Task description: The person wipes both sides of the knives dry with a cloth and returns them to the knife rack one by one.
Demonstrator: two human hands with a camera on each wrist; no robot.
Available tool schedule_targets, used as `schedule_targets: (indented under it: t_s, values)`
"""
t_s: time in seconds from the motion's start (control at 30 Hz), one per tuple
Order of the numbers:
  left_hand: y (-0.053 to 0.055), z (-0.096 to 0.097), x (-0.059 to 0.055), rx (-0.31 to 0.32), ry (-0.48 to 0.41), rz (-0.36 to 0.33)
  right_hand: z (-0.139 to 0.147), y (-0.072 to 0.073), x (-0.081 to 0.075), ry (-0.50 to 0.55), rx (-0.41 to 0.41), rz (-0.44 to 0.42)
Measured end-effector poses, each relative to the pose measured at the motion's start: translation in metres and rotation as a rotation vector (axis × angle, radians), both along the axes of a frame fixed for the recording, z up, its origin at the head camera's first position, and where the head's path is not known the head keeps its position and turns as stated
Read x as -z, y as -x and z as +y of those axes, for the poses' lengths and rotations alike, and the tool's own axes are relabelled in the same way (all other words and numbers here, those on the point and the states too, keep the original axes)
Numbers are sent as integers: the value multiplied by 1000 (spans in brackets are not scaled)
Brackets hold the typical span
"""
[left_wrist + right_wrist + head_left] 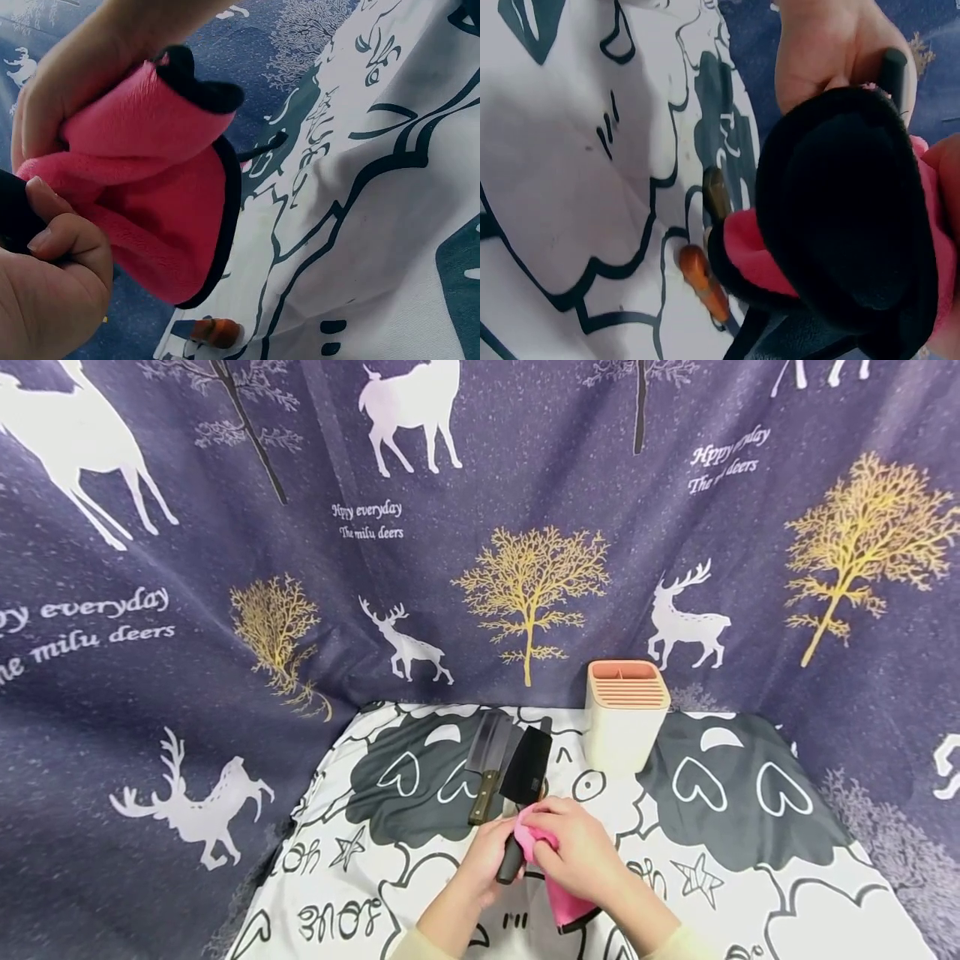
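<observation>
My left hand (480, 862) grips the black handle (510, 862) of a cleaver, its dark broad blade (527, 767) pointing away from me. Pink cloth (567, 903) with black edging is held in my right hand (579, 850), bunched against the cleaver where handle meets blade. The left wrist view shows the left fingers (64, 236) curled round the handle, beside the cloth's folds (161, 202). In the right wrist view the cloth's dark side (847, 210) covers most of the cleaver; the handle end (892, 71) shows by the left hand.
A second cleaver (491, 743) with a wooden handle lies on the patterned cloth, left of the held one. An orange-brown handle (703, 281) lies near it in the right wrist view. A cream knife block (626, 727) with an orange slotted top stands at back right.
</observation>
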State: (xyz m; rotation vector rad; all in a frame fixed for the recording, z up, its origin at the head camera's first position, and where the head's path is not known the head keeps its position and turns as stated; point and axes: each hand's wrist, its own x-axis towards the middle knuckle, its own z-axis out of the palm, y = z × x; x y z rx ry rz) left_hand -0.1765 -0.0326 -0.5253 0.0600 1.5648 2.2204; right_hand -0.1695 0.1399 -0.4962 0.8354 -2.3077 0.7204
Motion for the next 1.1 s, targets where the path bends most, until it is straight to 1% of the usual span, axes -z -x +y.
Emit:
schedule_targets:
  t_s: [0.17,0.3,0.37,0.53,0.63,0.73,0.9,0.97,1.03,1.1]
  values:
    - [3,2,-1,-54,-16,-28,-8,-11,-4,-46,-21,52]
    - [6,2,0,-69,-66,-39,-15,-19,-7,-75,-52,76]
    - [7,2,2,-75,-84,-43,-18,-22,-10,-93,-81,77]
    - [9,0,4,-59,-94,-23,-25,-28,-18,-141,-165,99]
    - [10,-1,6,-76,-85,-14,-26,-28,-19,-153,-193,109]
    - [10,0,7,-128,-70,-1,-26,-25,-18,-152,-181,109]
    - [11,4,7,-197,-94,-14,-23,-17,-12,-104,-106,101]
    - [11,4,7,-219,-89,-11,-22,-14,-9,-77,-79,99]
    - [10,4,7,-220,-68,-7,-22,-10,-5,-46,-60,97]
    - [10,3,7,-206,-40,4,-21,-6,-2,-24,-44,97]
